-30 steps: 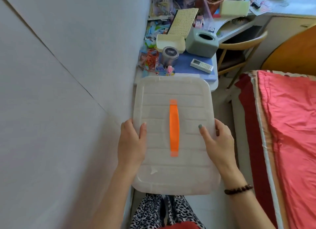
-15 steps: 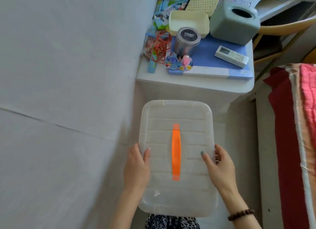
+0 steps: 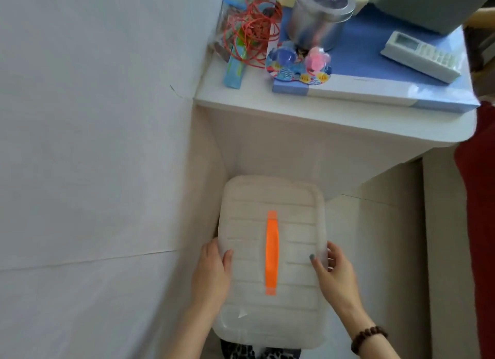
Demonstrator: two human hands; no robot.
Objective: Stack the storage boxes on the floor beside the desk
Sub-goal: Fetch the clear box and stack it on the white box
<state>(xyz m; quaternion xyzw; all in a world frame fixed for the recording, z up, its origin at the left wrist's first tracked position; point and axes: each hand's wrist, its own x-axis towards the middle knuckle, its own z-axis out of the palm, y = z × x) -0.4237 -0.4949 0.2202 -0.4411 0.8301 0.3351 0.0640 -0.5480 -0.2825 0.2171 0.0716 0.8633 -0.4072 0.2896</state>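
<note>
A translucent white storage box (image 3: 294, 206) with a ribbed lid and an orange handle (image 3: 272, 252) along its middle fills the lower centre. My left hand (image 3: 214, 273) grips its left edge, thumb on the lid. My right hand (image 3: 334, 270) grips the right edge, thumb on top. The box is low in the gap between the wall and the white desk (image 3: 334, 123), its far end near the desk's side panel. I cannot tell whether it touches the floor. No second box is visible.
The white wall (image 3: 93, 144) is close on the left. On the desk top lie a metal tin (image 3: 318, 18), a remote control (image 3: 420, 55), tangled red cord (image 3: 251, 29) and a blue-and-white flat box (image 3: 375, 90). A red bedcover edge (image 3: 479, 224) is at the right.
Both hands have lowered the box from desk-top height down beside the desk, and my view has tipped downward and closer. The grip on both edges is unchanged.
</note>
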